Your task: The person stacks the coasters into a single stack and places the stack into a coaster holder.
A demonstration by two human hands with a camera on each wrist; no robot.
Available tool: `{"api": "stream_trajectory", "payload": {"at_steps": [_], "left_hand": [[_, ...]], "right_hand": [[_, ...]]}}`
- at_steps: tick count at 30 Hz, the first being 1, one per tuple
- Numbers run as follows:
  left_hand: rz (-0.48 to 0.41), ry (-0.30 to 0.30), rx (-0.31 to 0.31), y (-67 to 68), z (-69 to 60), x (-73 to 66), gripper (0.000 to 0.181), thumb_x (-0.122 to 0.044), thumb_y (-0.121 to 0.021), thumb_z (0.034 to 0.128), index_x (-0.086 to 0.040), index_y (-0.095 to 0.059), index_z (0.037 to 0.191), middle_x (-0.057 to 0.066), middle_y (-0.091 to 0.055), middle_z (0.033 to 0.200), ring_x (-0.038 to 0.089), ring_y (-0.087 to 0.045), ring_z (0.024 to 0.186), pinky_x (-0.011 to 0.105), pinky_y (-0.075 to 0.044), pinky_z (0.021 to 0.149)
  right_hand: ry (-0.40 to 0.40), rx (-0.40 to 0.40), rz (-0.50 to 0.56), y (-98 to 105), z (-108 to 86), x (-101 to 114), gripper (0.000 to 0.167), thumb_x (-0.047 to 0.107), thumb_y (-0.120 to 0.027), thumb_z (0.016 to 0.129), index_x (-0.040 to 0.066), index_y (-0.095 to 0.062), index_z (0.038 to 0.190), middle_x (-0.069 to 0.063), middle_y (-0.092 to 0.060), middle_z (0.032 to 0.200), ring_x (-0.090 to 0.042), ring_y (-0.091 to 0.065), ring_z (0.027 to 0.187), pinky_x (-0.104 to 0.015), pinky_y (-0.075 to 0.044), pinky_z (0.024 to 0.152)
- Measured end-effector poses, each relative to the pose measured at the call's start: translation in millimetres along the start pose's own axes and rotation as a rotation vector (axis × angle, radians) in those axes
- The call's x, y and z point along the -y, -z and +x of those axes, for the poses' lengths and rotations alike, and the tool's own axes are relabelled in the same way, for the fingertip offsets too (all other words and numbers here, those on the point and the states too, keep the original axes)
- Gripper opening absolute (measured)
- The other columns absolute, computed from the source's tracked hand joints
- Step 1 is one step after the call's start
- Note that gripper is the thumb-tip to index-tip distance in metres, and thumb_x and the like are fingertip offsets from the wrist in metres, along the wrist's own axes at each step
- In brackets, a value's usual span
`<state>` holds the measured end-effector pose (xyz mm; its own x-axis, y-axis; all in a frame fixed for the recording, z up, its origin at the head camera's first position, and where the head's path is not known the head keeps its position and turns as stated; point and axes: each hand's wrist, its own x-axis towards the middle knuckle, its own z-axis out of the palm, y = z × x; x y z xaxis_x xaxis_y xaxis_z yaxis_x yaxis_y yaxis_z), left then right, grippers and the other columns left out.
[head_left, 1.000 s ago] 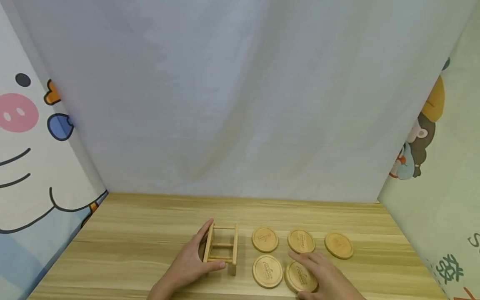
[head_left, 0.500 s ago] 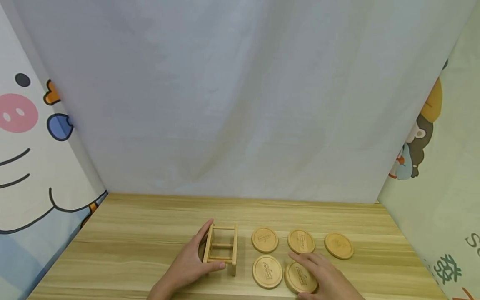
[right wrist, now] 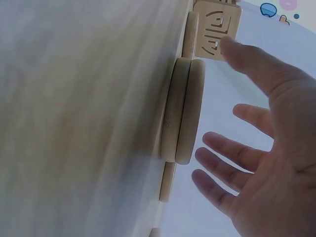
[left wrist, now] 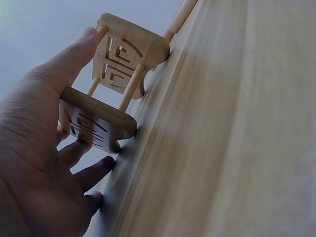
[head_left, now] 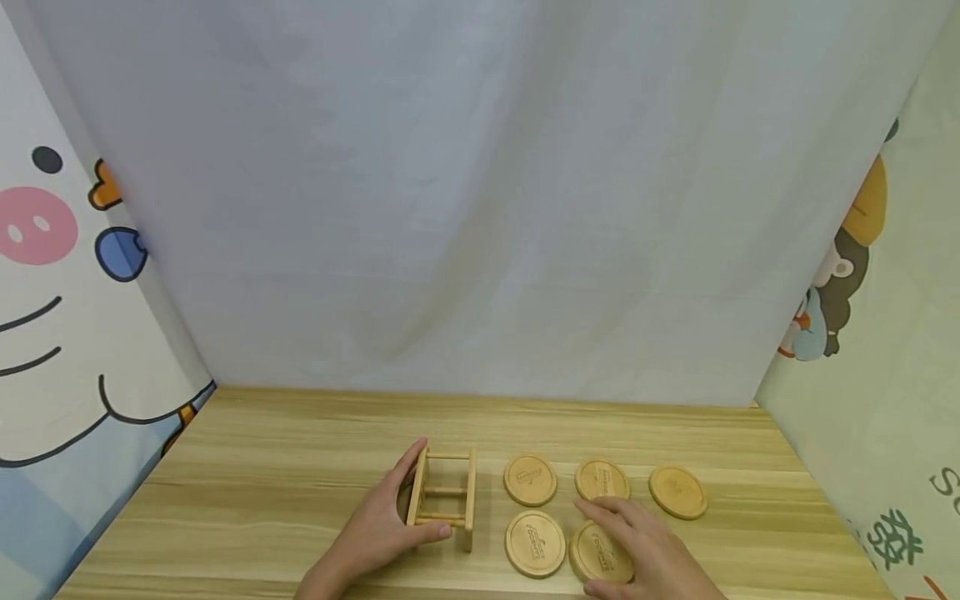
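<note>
Light wood spans the bottom of the head view on my feed: a tabletop seen from above. Left of bottom centre, my left hand holds a small rack, thumb and fingers around its left panel. The rack stands upright, its two panels running up and down the frame, thin rods joining them left to right. Just right of it lie an upper-left coaster and a lower-left coaster, both flat. Next, right of bottom centre, sits a stack of two coasters, with a middle coaster above it in the frame. My right hand hangs at the stack's right side, fingers spread; the right wrist view shows them apart from it. I judge this relation decisive: the stack is nearest my right hand, and the rack lies well left, beyond the lower-left coaster. Farthest right lies one last coaster.
</note>
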<state>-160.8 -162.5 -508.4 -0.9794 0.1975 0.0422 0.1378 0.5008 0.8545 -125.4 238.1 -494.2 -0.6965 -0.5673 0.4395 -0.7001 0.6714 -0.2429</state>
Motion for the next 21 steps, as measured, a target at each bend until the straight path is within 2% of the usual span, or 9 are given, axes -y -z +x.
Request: {"api": "stream_trajectory", "payload": {"at_steps": [4,10,21], "left_hand": [[-0.005,-0.002,0.003,0.2,0.0,0.0,0.125,-0.051,-0.1,0.0787,-0.029,-0.028,0.179,0.021,-0.041,0.174,0.048,-0.042,0.157,0.073,-0.038,0.121],[-0.008,0.0,0.007,0.9,0.1,-0.3,0.125,-0.05,-0.1,0.0791,-0.029,-0.027,0.179,0.02,-0.04,0.175,0.048,-0.041,0.158,0.073,-0.038,0.121],[-0.002,0.0,0.008,0.2,1.3,1.9,0.125,-0.05,-0.1,0.079,-0.029,-0.027,0.179,0.02,-0.041,0.174,0.049,-0.042,0.157,0.073,-0.039,0.12]], "right_hand": [[0.03,-0.063,-0.047,-4,3.6,2,0.097,0.05,-0.101,0.076,0.013,-0.063,0.157,-0.003,-0.07,0.138,-0.024,-0.069,0.117,-0.052,-0.062,0.089],[0.03,-0.089,-0.057,-6,6.9,4,0.099,0.045,-0.104,0.069,0.014,-0.066,0.155,-0.002,-0.071,0.137,-0.023,-0.069,0.117,-0.053,-0.061,0.091],[-0.023,-0.033,-0.035,-7,14.4,12,0.095,0.048,-0.104,0.073,0.018,-0.065,0.155,0.0,-0.07,0.139,-0.025,-0.068,0.119,-0.056,-0.059,0.092]]}}
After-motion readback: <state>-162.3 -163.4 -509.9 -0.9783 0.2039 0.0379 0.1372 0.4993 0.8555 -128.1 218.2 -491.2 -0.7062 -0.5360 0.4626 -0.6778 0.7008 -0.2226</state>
